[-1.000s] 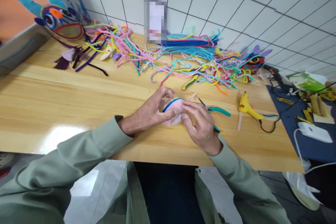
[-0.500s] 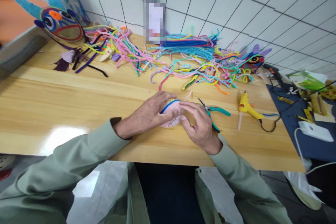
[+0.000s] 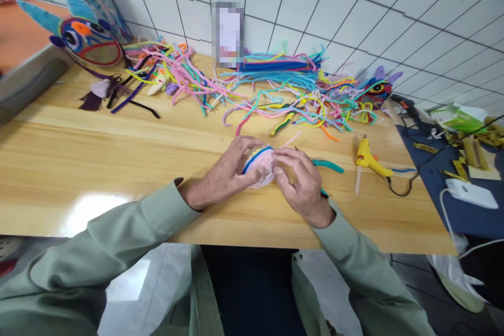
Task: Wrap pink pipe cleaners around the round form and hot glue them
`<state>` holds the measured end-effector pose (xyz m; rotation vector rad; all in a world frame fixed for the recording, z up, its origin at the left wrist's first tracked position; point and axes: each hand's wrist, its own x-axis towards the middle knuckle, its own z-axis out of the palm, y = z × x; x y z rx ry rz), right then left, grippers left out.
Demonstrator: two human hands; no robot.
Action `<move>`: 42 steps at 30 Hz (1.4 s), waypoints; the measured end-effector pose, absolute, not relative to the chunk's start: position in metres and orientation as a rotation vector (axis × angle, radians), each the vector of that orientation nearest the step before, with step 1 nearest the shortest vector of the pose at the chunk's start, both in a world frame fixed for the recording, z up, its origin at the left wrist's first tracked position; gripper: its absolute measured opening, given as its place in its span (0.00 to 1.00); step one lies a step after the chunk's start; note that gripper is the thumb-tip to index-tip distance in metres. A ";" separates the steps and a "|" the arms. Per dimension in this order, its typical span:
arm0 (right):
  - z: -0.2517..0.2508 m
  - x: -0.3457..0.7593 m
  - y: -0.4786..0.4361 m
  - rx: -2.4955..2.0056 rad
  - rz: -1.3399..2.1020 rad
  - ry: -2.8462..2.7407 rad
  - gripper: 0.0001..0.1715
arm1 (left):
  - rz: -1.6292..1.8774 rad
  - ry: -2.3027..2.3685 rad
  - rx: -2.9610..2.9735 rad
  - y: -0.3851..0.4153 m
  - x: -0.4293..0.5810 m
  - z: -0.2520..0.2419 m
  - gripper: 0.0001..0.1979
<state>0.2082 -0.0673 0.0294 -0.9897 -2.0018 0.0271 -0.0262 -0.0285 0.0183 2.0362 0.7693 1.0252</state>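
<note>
A small rounded pink pipe-cleaner piece [image 3: 264, 174] with a blue band and a bit of yellow is between my hands, just above or on the tabletop. My left hand [image 3: 226, 173] wraps round its left side, thumb across the front. At its right edge are the bent fingers and thumb of my right hand [image 3: 301, 184], closed on the pink piece. A loose pink pipe-cleaner end [image 3: 292, 139] sticks out behind the right fingers. Teal-handled pliers [image 3: 329, 166] lie beside my right hand, which hides most of them.
A yellow glue gun [image 3: 368, 157] with its cord lies to the right. Heaped pipe cleaners [image 3: 275, 81] line the wall, with yellow-green pliers [image 3: 283, 124] before them. A phone [image 3: 229, 34] leans on the tiles. Decorated faces stand at back left [image 3: 88, 42] and back right [image 3: 376, 89].
My right hand has shifted slightly and now covers more of the teal pliers. The pink piece has turned a little, and the loose pink end leans further right. The view has moved slightly.
</note>
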 end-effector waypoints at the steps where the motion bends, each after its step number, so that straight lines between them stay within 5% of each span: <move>1: 0.029 0.208 -0.067 -0.988 0.021 -2.004 0.20 | 1.030 0.770 2.028 -0.029 -0.026 0.018 0.22; 33: 0.029 0.206 -0.069 -0.994 -0.031 -2.024 0.22 | 1.040 0.818 1.928 -0.032 -0.021 0.018 0.24; 42: 0.029 0.201 -0.071 -0.950 -0.076 -2.053 0.21 | 1.020 0.845 1.797 -0.033 -0.021 0.028 0.18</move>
